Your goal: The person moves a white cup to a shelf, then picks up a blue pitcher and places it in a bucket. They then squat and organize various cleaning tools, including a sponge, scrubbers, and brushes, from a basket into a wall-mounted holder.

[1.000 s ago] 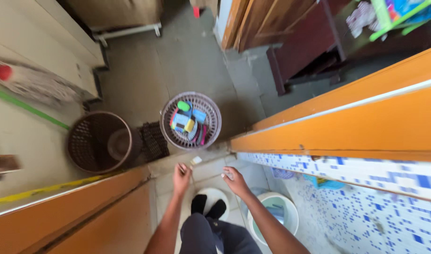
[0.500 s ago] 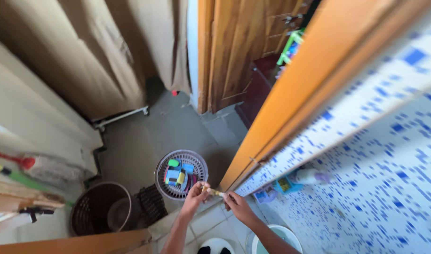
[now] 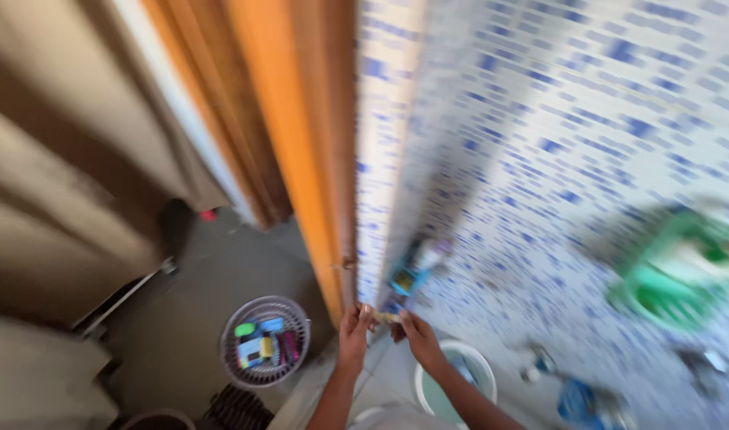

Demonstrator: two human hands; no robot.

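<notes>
Landmark: the orange door frame, which runs from the top of the view down to the hands.
Left hand: just at the foot of the frame, fingers pinched on one end of a small pale object; too blurred to tell what it is.
Right hand: just right of the frame's foot, fingers closed on the other end of the same object.
Round basket: on the grey floor left of the frame's foot, holding small blocks in green, blue, yellow and pink.
White bucket: right of the frame, below the right hand; contents unclear.
Green container: far right of the frame, blurred.
Tiled wall: blue and white, starting at the frame's right edge.
Open room: bare floor left of the frame, between basket and curtain.
</notes>
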